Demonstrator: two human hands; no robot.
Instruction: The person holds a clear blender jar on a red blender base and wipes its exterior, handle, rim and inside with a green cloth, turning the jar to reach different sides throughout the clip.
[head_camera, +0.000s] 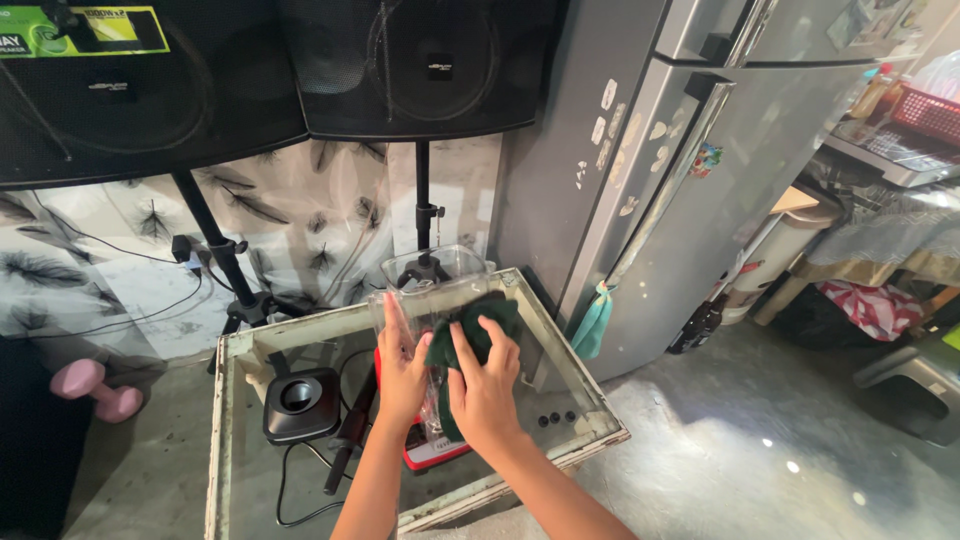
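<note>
From the head camera, looking down, the clear plastic blender jug (432, 290) stands over the glass-topped worktop with a pale painted frame (232, 352), held between both hands. The left hand (402, 368) lies flat against the jug's near side, fingers spread and pointing up, its grip open and pressing rather than wrapping. The right hand (484, 385) has its grip closed on a dark green cloth (470, 335), pushing it against the jug's right wall. Below the jug, a red and white base (430, 452) peeks out under the wrists. To the left on the glass sits a black square blender lid (300, 400), with a black cord (300, 490) trailing toward the near edge. Behind the worktop stand two large black loudspeakers on stands (300, 70), a grey refrigerator (660, 200) rises at the right, and a pink dumbbell (95, 388) lies on the floor at the left.
</note>
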